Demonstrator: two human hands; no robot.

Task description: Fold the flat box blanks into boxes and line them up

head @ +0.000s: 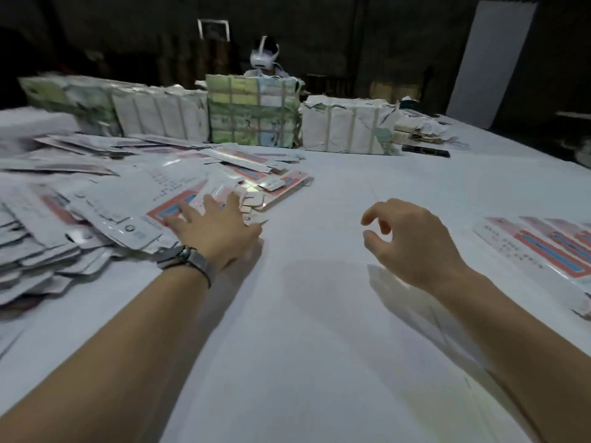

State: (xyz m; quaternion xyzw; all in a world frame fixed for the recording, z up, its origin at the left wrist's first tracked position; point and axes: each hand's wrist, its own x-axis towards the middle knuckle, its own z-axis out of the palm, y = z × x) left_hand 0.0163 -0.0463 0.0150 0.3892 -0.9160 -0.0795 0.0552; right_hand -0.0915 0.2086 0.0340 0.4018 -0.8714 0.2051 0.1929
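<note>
Left hand [211, 230]: reaching flat, fingers straight and spread, lying on the near edge of the heap of flat blanks [121, 199], grasping nothing yet.
Right hand [412, 238]: hovering over the bare white table [319, 314], fingers loosely curled, released, holding nothing.
Blanks: sprawling overlapped across the left of the table, from near to far.
Finished row [543, 247]: lying at the right edge, 4 or so visible, partly cut off.
Wrapped bundles [252, 113]: standing along the far side.
Step in hand: probably picking 1 blank.
Doing it well: sliding just the top sheet free with the fingertips, pinching 1 corner, avoiding dragging neighbours, bringing it to the bare middle for both hands.
</note>
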